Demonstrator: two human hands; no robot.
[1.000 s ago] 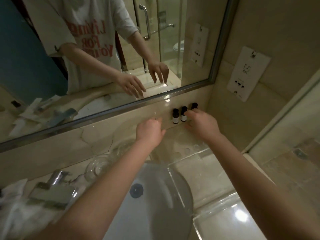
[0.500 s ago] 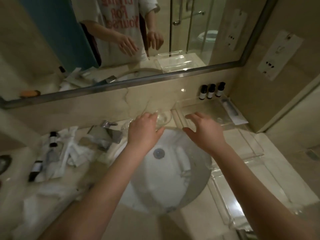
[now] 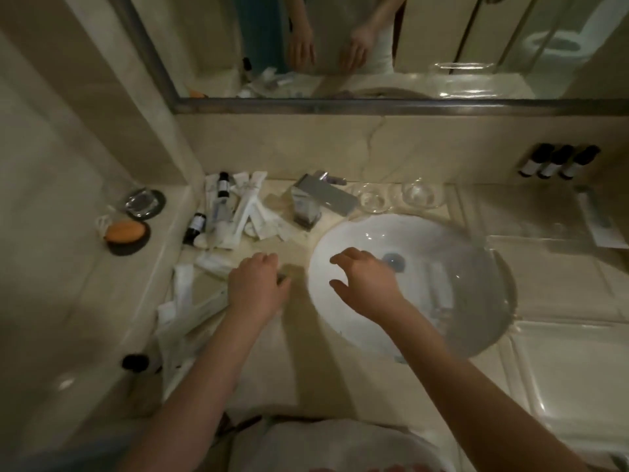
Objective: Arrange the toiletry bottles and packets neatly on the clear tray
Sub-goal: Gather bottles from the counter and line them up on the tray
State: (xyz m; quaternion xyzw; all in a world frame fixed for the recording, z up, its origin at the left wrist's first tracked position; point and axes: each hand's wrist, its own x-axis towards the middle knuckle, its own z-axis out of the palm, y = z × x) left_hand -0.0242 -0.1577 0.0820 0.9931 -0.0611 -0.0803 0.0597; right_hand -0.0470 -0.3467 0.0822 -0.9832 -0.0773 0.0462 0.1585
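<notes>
Left hand (image 3: 257,287) palm-down over the surface (image 3: 306,352) just left of the sink (image 3: 357,233), fingers curled under; can't tell if they grip anything. Right hand (image 3: 367,284) hovers over the sink's left half, fingers loose, spread, empty. Three dark bottles (image 3: 558,161) upright in a row on the clear tray (image 3: 517,212) back right of sink, one packet (image 3: 595,216) near them. Loose white packets (image 3: 238,212) and two small bottles (image 3: 223,183) piled left of sink. Faucet (image 3: 316,199) and two glass cups (image 3: 374,199) behind sink.
</notes>
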